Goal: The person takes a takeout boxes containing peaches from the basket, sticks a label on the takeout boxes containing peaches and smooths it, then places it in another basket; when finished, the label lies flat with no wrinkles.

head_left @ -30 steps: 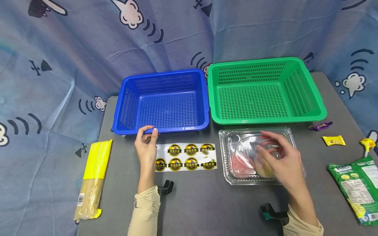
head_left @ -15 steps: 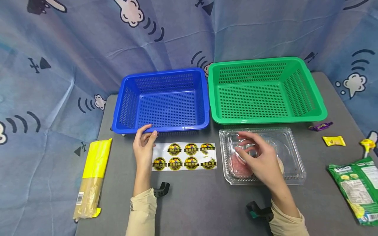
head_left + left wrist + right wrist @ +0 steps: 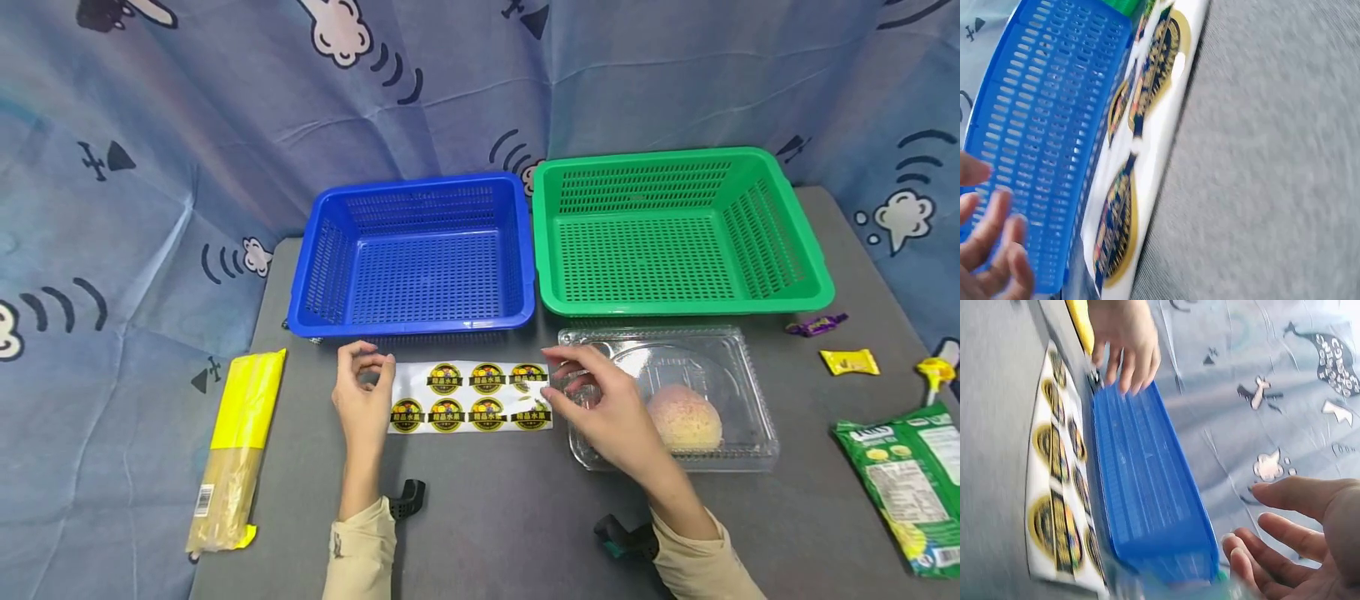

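Note:
A white sheet of round fruit stickers (image 3: 467, 398) lies on the table in front of the blue basket. My left hand (image 3: 362, 392) hovers at the sheet's left end, fingers loosely bent and holding nothing. Over its right end, my right hand (image 3: 611, 412) has thumb and fingers apart, with nothing between them; it also overlaps the left part of a clear plastic clamshell box (image 3: 738, 408). Inside the box sits a peach (image 3: 684, 417); what lies to its left is mostly hidden by the right hand. In the right wrist view the sticker sheet (image 3: 1054, 481) lies below the spread fingers.
A blue basket (image 3: 411, 327) and a green basket (image 3: 686, 307) stand side by side at the back. At left lies a yellow noodle packet (image 3: 238, 450). At right are a purple candy (image 3: 817, 324), a yellow candy (image 3: 850, 362), a yellow lollipop (image 3: 935, 369) and a green snack bag (image 3: 903, 483).
My right hand has moved left from over the clamshell box to the sticker sheet's right end, uncovering the peach. My left hand has shifted slightly down from the blue basket's rim.

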`<state>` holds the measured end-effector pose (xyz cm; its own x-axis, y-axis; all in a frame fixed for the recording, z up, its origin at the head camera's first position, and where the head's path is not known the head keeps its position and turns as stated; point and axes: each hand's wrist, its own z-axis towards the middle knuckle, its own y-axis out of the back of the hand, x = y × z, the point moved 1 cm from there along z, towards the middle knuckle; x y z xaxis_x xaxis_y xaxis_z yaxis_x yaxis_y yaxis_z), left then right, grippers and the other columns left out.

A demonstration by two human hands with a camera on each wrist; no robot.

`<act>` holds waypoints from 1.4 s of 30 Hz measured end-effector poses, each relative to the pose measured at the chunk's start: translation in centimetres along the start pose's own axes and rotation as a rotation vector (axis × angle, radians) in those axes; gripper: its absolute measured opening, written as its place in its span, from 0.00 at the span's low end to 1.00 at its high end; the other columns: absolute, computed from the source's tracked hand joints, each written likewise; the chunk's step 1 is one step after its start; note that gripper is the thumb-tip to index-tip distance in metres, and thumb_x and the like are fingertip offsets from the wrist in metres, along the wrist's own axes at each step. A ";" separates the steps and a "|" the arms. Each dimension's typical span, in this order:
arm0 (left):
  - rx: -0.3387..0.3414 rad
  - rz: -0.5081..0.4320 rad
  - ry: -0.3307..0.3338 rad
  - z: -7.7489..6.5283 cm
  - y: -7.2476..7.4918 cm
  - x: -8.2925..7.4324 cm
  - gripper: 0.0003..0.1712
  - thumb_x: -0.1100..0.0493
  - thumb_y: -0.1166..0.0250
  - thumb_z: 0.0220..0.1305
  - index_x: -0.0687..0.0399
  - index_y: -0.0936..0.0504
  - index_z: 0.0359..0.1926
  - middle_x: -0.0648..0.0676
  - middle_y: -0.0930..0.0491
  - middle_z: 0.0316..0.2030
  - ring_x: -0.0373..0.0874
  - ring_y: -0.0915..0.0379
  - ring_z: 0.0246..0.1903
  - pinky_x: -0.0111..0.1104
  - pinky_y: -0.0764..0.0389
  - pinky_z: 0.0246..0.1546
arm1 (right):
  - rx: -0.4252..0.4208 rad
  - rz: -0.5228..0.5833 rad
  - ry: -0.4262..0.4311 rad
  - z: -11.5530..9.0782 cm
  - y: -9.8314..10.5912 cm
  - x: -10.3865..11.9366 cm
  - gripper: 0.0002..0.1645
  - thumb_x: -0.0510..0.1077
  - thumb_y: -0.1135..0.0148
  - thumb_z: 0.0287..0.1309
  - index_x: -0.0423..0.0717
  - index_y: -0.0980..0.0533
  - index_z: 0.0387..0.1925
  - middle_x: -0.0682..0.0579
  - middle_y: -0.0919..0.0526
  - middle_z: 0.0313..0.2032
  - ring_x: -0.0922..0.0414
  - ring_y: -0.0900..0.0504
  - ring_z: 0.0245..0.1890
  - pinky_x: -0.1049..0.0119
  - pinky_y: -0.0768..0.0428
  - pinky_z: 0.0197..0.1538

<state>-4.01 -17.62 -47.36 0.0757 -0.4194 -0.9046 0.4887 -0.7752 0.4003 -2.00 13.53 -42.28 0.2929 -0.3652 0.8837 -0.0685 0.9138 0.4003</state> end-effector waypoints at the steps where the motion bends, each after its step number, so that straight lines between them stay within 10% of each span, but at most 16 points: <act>1: 0.018 0.065 0.018 0.0 0.0 0.1 0.16 0.62 0.29 0.68 0.57 0.20 0.54 0.56 0.11 0.39 0.42 0.19 0.38 0.29 0.26 0.35 | 0.013 0.002 0.007 0.0 -0.4 0.1 0.28 0.29 0.23 0.56 0.45 0.17 0.59 0.48 0.12 0.47 0.62 0.16 0.41 0.69 0.17 0.40; 7: 0.218 0.308 0.134 -0.4 0.2 0.6 0.33 0.53 0.25 0.65 0.52 0.26 0.68 0.59 0.17 0.58 0.57 0.20 0.53 0.52 0.23 0.52 | 0.090 0.003 0.031 0.0 -2.6 0.9 0.28 0.29 0.23 0.55 0.44 0.18 0.57 0.51 0.12 0.48 0.57 0.15 0.44 0.65 0.14 0.47; 17: 0.282 0.299 0.166 -0.4 0.0 1.0 0.56 0.65 0.17 0.54 0.50 0.39 0.78 0.59 0.18 0.61 0.56 0.16 0.45 0.50 0.21 0.49 | 0.148 -0.005 0.003 -0.3 -4.0 1.5 0.27 0.32 0.21 0.55 0.46 0.17 0.56 0.53 0.13 0.47 0.55 0.14 0.41 0.60 0.13 0.47; 28: 0.518 -0.051 0.220 -0.6 0.5 1.0 0.33 0.75 0.29 0.63 0.56 0.22 0.68 0.69 0.14 0.54 0.36 0.19 0.35 0.25 0.19 0.36 | 0.184 0.048 0.025 -0.2 -4.6 1.3 0.25 0.32 0.22 0.56 0.42 0.18 0.56 0.48 0.12 0.49 0.47 0.12 0.44 0.57 0.12 0.46; 42: 0.802 -0.338 0.143 -1.5 2.0 -2.3 0.25 0.67 0.41 0.77 0.55 0.25 0.72 0.70 0.15 0.55 0.39 0.14 0.46 0.32 0.15 0.53 | 0.165 0.030 0.041 0.1 -4.7 1.7 0.27 0.31 0.22 0.56 0.41 0.18 0.58 0.45 0.13 0.49 0.49 0.13 0.45 0.62 0.13 0.47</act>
<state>-1.89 -17.49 -44.70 0.1714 -0.0863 -0.9814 -0.2488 -0.9677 0.0416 -1.27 8.58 -42.68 0.3267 -0.3280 0.8864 -0.2326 0.8811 0.4118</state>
